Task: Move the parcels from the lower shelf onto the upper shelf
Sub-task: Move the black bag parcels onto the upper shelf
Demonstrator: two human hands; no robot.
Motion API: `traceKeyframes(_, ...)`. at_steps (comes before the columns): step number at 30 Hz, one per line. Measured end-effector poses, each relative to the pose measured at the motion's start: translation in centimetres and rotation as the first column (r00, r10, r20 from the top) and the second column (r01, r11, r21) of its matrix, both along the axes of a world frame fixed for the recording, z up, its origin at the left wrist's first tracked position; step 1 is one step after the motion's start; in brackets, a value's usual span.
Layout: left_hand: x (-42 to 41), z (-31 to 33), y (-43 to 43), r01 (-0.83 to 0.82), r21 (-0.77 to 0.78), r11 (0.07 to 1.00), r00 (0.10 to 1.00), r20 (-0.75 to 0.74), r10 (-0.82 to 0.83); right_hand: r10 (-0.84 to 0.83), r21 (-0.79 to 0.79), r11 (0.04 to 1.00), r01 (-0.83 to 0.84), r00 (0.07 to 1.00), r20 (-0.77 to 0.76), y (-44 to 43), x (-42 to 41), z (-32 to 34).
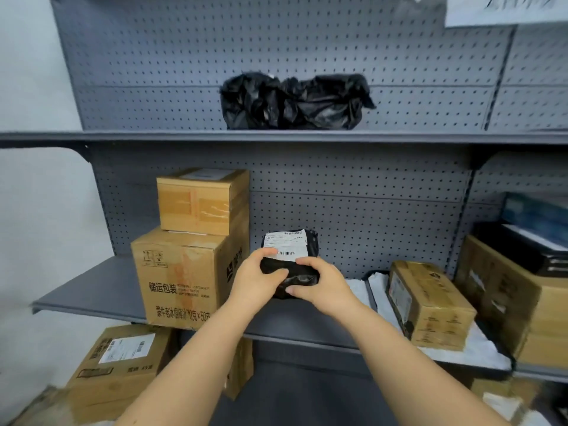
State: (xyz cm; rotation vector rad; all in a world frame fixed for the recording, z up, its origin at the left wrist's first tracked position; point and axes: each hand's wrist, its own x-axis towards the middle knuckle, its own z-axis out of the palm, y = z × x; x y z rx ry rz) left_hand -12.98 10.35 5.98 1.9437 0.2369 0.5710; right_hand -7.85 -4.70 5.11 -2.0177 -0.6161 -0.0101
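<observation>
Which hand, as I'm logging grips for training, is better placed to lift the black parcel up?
Right, probably. The right hand wraps the parcel low in front, thumb beneath; the left hand only pinches its left edge. Both hold it.

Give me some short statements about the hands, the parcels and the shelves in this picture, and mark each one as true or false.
1. The left hand and the right hand both hold the black labelled parcel. True.
2. The upper shelf has nothing on it. False: a crumpled black parcel lies on it.
3. At the left of the lower shelf, a small cardboard box stands on a large cardboard box. True.
4. The held parcel lies on the upper shelf. False: it is below that shelf, at the level of the lower one.
</observation>
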Motion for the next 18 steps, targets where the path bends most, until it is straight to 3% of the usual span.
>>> traceKeyframes(14,-14.2,13.0,-2.5,-0.069,0.29,0.955,0.989,0.147,0.027,0.09,0.096,0.989,-0.108,0.98,0.176,-4.4,-12.9,12.5)
traceKeyframes(18,-16.4,17.2,-3.2,-0.04,0.293,0.955,0.981,0.194,-0.018,0.058,0.084,0.993,-0.082,0.966,0.25,-5.2,-14.7,16.6)
